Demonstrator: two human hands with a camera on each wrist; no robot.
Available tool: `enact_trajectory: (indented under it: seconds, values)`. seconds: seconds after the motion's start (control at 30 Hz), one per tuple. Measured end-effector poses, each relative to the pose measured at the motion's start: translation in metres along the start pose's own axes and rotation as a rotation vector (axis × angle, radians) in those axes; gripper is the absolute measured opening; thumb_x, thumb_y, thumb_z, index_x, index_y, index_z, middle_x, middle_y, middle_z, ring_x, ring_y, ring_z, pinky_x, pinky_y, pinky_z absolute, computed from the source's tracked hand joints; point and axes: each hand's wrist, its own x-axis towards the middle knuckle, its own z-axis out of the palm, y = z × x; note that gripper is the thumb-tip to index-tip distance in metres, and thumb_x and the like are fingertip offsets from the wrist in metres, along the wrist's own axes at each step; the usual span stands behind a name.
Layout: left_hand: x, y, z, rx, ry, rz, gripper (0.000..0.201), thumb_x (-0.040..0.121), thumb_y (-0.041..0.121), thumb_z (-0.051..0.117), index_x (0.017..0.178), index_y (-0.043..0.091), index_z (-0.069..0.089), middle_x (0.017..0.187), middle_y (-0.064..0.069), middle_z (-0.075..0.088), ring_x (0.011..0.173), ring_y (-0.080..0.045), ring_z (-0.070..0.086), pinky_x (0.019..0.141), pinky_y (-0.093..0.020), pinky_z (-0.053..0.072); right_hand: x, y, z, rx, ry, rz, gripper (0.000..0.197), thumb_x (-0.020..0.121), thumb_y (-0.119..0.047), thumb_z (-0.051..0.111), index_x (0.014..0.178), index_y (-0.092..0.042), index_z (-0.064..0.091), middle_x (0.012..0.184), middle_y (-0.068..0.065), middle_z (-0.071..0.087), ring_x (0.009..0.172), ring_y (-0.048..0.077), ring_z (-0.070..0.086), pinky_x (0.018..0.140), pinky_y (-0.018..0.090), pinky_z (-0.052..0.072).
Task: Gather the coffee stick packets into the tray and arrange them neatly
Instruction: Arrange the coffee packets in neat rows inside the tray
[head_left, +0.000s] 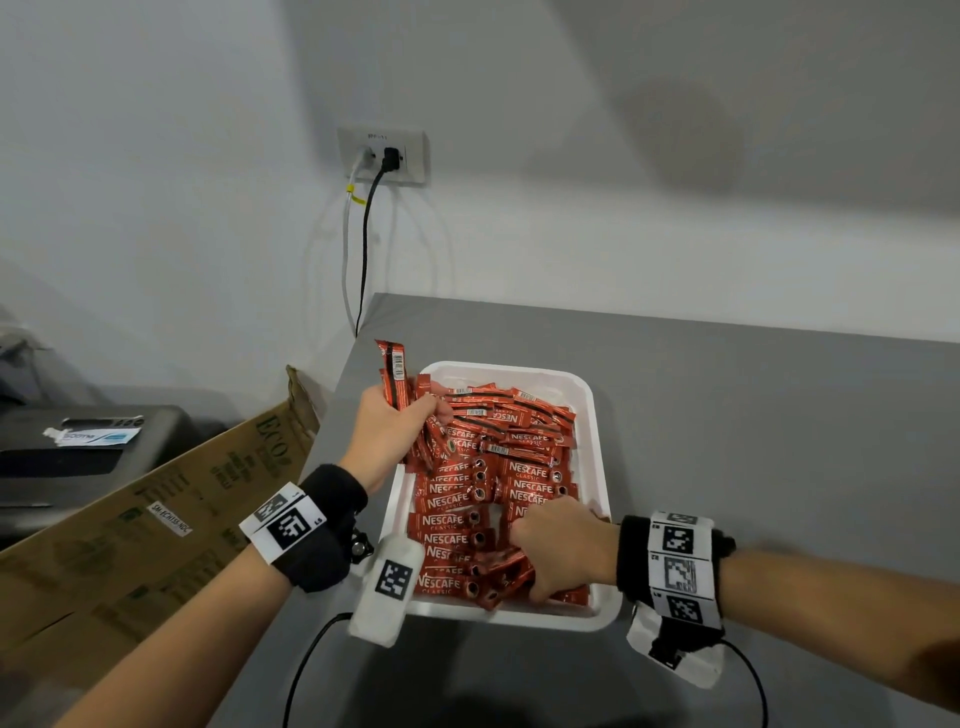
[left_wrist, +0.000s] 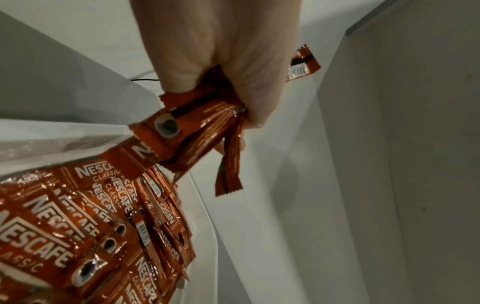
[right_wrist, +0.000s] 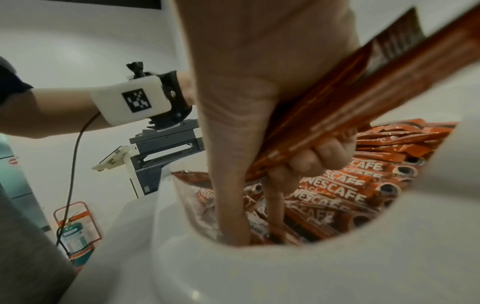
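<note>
A white tray (head_left: 597, 457) on the grey counter is heaped with red coffee stick packets (head_left: 498, 483). My left hand (head_left: 389, 431) grips a bunch of packets (head_left: 397, 374) at the tray's far left corner, their ends sticking up above the fist. The left wrist view shows that bunch (left_wrist: 192, 131) clamped in the fingers over the pile (left_wrist: 78, 226). My right hand (head_left: 561, 551) is down in the near right part of the tray. In the right wrist view its fingers (right_wrist: 306, 162) curl round a few packets (right_wrist: 350, 115), and the thumb points down into the pile.
A flattened cardboard box (head_left: 156, 519) leans off the counter's left edge, with a dark printer (head_left: 67, 452) beyond it. A wall socket (head_left: 384, 156) with two cables is behind. Bare grey counter (head_left: 753, 415) lies to the right of the tray. Wrist camera cables trail at the front edge.
</note>
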Motion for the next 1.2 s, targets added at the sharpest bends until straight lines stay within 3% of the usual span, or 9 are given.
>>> enact_trajectory:
  seconds: [0.13, 0.23, 0.37, 0.5, 0.6, 0.83, 0.97, 1.07, 1.2]
  values:
    - [0.001, -0.004, -0.001, 0.033, -0.011, 0.01, 0.01, 0.087, 0.003, 0.054, 0.079, 0.01, 0.056, 0.073, -0.004, 0.06, 0.069, -0.015, 0.061, 0.067, -0.028, 0.049, -0.009, 0.005, -0.011, 0.15, -0.012, 0.002, 0.031, 0.084, -0.04, 0.063, 0.091, -0.01, 0.06, 0.075, -0.001, 0.059, 0.07, 0.018, 0.062, 0.07, 0.03, 0.055]
    - [0.004, -0.008, -0.002, 0.047, -0.047, -0.02, 0.006, 0.084, 0.006, 0.061, 0.081, 0.007, 0.056, 0.076, -0.006, 0.061, 0.073, -0.018, 0.063, 0.068, -0.03, 0.051, -0.008, 0.027, -0.018, 0.505, 0.049, 0.059, 0.032, 0.086, -0.035, 0.063, 0.083, -0.003, 0.063, 0.073, 0.007, 0.066, 0.061, 0.019, 0.061, 0.06, 0.031, 0.052]
    - [-0.002, -0.009, 0.006, 0.187, -0.275, -0.054, 0.006, 0.082, 0.013, 0.068, 0.08, 0.012, 0.063, 0.088, -0.009, 0.067, 0.083, -0.023, 0.065, 0.084, -0.035, 0.053, -0.003, 0.054, -0.028, 0.796, 0.255, 0.125, 0.022, 0.085, -0.023, 0.067, 0.077, -0.003, 0.065, 0.075, 0.016, 0.066, 0.061, 0.022, 0.055, 0.06, 0.032, 0.043]
    - [0.0, -0.011, 0.015, 0.304, -0.303, -0.022, 0.013, 0.079, 0.009, 0.069, 0.071, 0.019, 0.064, 0.083, -0.001, 0.068, 0.088, -0.021, 0.066, 0.091, -0.04, 0.05, -0.004, 0.039, -0.019, 0.521, 0.04, 0.085, 0.015, 0.08, -0.028, 0.071, 0.077, -0.016, 0.065, 0.077, 0.003, 0.068, 0.066, 0.017, 0.063, 0.063, 0.03, 0.051]
    - [0.001, -0.01, 0.016, 0.289, -0.289, -0.042, 0.017, 0.079, 0.006, 0.068, 0.069, 0.019, 0.063, 0.081, 0.0, 0.068, 0.086, -0.021, 0.066, 0.09, -0.041, 0.051, -0.003, 0.023, -0.014, 0.355, 0.011, 0.129, 0.034, 0.078, -0.042, 0.072, 0.095, -0.014, 0.066, 0.09, 0.0, 0.071, 0.076, 0.016, 0.065, 0.067, 0.027, 0.052]
    - [0.001, -0.013, 0.012, 0.259, -0.274, -0.034, 0.013, 0.079, 0.007, 0.069, 0.074, 0.018, 0.064, 0.088, -0.003, 0.069, 0.09, -0.021, 0.066, 0.09, -0.04, 0.051, 0.01, -0.005, -0.01, 0.022, 0.016, 0.122, 0.049, 0.076, -0.048, 0.07, 0.099, -0.007, 0.06, 0.085, 0.004, 0.064, 0.072, 0.022, 0.058, 0.062, 0.03, 0.048]
    - [0.001, -0.015, 0.011, 0.265, -0.27, -0.04, 0.007, 0.081, 0.009, 0.067, 0.079, 0.016, 0.064, 0.097, -0.007, 0.069, 0.092, -0.021, 0.066, 0.089, -0.039, 0.052, 0.011, -0.006, -0.011, -0.009, 0.024, 0.112, 0.041, 0.08, -0.04, 0.069, 0.102, -0.006, 0.058, 0.087, 0.005, 0.063, 0.07, 0.021, 0.053, 0.064, 0.032, 0.048]
    - [0.002, -0.016, 0.01, 0.268, -0.273, -0.045, 0.008, 0.081, 0.009, 0.067, 0.079, 0.016, 0.063, 0.095, -0.006, 0.069, 0.091, -0.022, 0.066, 0.089, -0.039, 0.052, 0.01, -0.005, -0.011, 0.038, -0.007, 0.126, 0.035, 0.079, -0.039, 0.069, 0.091, -0.009, 0.056, 0.08, 0.002, 0.059, 0.068, 0.02, 0.054, 0.065, 0.032, 0.051]
    - [0.005, -0.017, 0.006, 0.259, -0.251, -0.037, 0.01, 0.081, 0.01, 0.068, 0.078, 0.018, 0.064, 0.091, -0.005, 0.069, 0.089, -0.023, 0.067, 0.089, -0.04, 0.053, 0.007, 0.012, -0.018, 0.387, -0.041, 0.157, 0.026, 0.082, -0.033, 0.068, 0.072, -0.015, 0.052, 0.067, -0.004, 0.055, 0.064, 0.016, 0.057, 0.058, 0.028, 0.05]
